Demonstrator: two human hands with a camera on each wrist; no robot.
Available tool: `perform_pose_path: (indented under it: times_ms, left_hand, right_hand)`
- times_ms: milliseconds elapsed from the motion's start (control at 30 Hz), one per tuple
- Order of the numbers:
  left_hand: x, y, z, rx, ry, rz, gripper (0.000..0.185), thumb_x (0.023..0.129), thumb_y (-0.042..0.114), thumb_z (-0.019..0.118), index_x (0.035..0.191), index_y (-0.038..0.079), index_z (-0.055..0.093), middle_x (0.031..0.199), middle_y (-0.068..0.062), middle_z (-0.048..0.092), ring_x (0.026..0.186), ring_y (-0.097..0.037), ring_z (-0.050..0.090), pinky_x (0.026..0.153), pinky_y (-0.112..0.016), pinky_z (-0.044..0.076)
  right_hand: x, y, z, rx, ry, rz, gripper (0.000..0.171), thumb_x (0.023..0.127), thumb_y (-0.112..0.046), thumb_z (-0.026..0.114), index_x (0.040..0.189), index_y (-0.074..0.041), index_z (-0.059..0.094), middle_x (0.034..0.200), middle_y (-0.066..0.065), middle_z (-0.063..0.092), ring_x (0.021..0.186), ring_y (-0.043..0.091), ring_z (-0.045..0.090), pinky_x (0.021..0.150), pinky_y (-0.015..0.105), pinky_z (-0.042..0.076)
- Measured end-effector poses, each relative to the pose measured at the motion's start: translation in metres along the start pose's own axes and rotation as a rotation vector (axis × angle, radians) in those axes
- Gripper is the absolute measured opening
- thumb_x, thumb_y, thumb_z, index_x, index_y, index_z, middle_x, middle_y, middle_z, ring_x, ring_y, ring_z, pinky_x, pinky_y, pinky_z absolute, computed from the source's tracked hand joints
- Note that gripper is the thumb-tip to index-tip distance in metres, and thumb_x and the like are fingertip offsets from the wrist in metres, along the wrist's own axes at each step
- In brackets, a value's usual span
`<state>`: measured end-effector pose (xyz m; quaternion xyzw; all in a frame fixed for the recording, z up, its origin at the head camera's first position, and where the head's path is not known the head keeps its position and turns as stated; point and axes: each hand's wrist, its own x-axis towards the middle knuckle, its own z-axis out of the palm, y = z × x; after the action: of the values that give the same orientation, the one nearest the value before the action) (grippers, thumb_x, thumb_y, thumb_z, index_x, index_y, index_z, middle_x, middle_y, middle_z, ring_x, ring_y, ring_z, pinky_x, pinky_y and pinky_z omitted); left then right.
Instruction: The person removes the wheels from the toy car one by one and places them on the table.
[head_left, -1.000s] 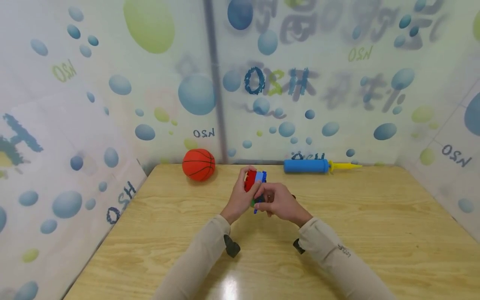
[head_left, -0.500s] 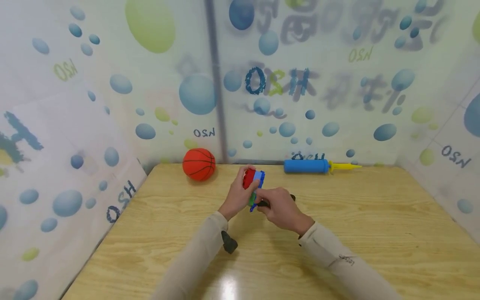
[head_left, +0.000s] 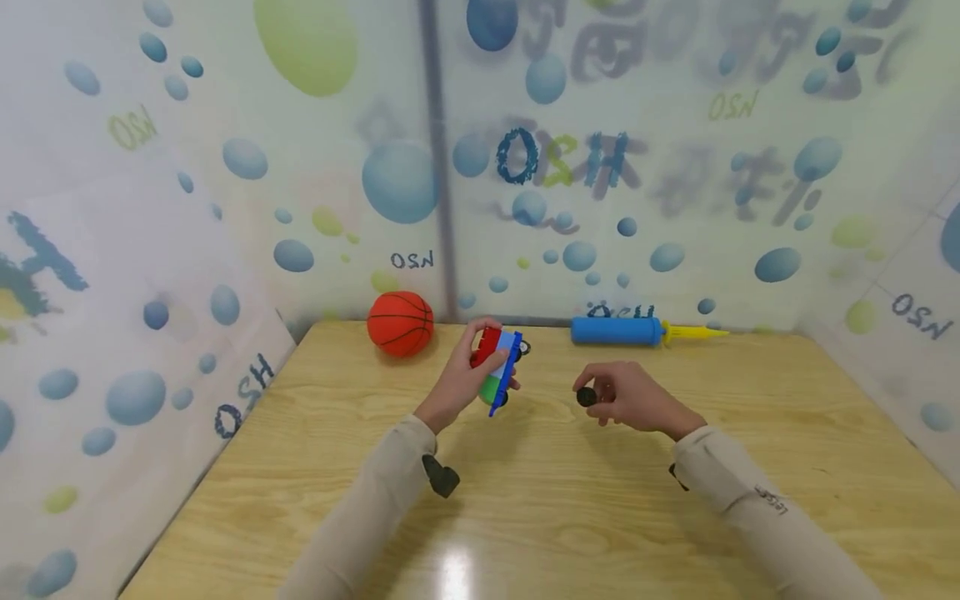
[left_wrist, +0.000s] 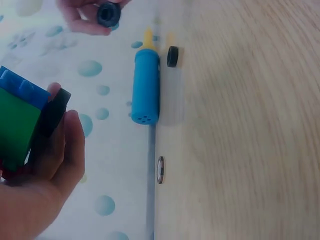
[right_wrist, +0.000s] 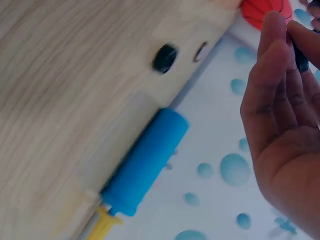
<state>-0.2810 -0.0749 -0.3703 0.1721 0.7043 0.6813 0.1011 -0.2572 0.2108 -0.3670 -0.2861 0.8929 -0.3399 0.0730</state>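
Observation:
My left hand (head_left: 459,379) grips a toy car (head_left: 498,367) built of red, light blue and green blocks on a blue base. Black wheels show along the car's right side. The car is held tilted above the table. To its right, my right hand (head_left: 637,398) pinches a small black wheel (left_wrist: 109,14) between thumb and fingers, apart from the car. Another black wheel (right_wrist: 165,58) is on the table in both wrist views. A thin round piece (left_wrist: 160,170) with a dark rim and pale face is also there.
An orange-red basketball (head_left: 401,323) sits at the back left of the wooden table (head_left: 480,500). Against the back wall at right lies a blue hand pump (head_left: 617,331) with a yellow nozzle. Patterned walls enclose the table's back and sides.
My right hand has moved right, away from the car, with the black wheel between its fingers. The left hand has shifted slightly left and tilted the car, uncovering more of it.

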Motion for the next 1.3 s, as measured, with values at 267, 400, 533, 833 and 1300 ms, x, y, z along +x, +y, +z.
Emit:
perform_pose_path:
  times_ms: [267, 400, 533, 833, 1300]
  left_hand:
    - [-0.003, 0.0, -0.003, 0.071, 0.066, -0.016, 0.036, 0.105, 0.023, 0.053, 0.137, 0.03, 0.039, 0.125, -0.023, 0.061, 0.102, -0.036, 0.071, 0.073, -0.034, 0.061]
    - [-0.003, -0.001, -0.003, 0.095, 0.062, -0.021, 0.038, 0.105, 0.025, 0.053, 0.139, 0.029, 0.038, 0.127, -0.022, 0.061, 0.106, -0.038, 0.069, 0.075, -0.033, 0.061]
    - [-0.004, -0.003, -0.003, 0.115, 0.06, -0.029, 0.04, 0.104, 0.026, 0.054, 0.14, 0.028, 0.037, 0.127, -0.021, 0.062, 0.1, -0.026, 0.069, 0.076, -0.032, 0.061]
    - [-0.005, -0.008, -0.002, 0.122, 0.055, -0.034, 0.042, 0.104, 0.025, 0.055, 0.142, 0.025, 0.038, 0.127, -0.021, 0.061, 0.099, -0.023, 0.069, 0.076, -0.033, 0.061]
    - [-0.006, -0.008, -0.001, 0.107, 0.049, -0.026, 0.039, 0.104, 0.024, 0.055, 0.14, 0.027, 0.039, 0.126, -0.022, 0.063, 0.098, -0.02, 0.069, 0.076, -0.033, 0.061]
  right_hand:
    - [0.002, 0.041, -0.015, -0.091, 0.051, 0.18, 0.027, 0.083, -0.009, 0.079, 0.108, -0.001, 0.073, 0.079, 0.004, 0.062, 0.069, 0.016, 0.053, 0.063, 0.029, 0.046]
    - [0.005, 0.051, -0.016, -0.075, 0.071, 0.228, 0.027, 0.083, -0.009, 0.079, 0.108, 0.0, 0.073, 0.076, 0.005, 0.059, 0.069, 0.017, 0.049, 0.065, 0.031, 0.044]
    - [0.008, 0.056, -0.014, -0.06, 0.073, 0.24, 0.024, 0.084, -0.009, 0.078, 0.106, -0.002, 0.071, 0.075, 0.005, 0.061, 0.068, 0.017, 0.052, 0.066, 0.031, 0.045]
    - [0.016, 0.067, -0.007, -0.081, 0.027, 0.295, 0.025, 0.083, -0.008, 0.077, 0.105, -0.003, 0.069, 0.075, 0.007, 0.063, 0.062, 0.015, 0.053, 0.06, 0.029, 0.046]
    - [0.022, 0.067, -0.003, -0.059, -0.003, 0.381, 0.026, 0.08, -0.005, 0.074, 0.105, -0.005, 0.067, 0.08, 0.01, 0.068, 0.054, 0.013, 0.057, 0.057, 0.027, 0.05]
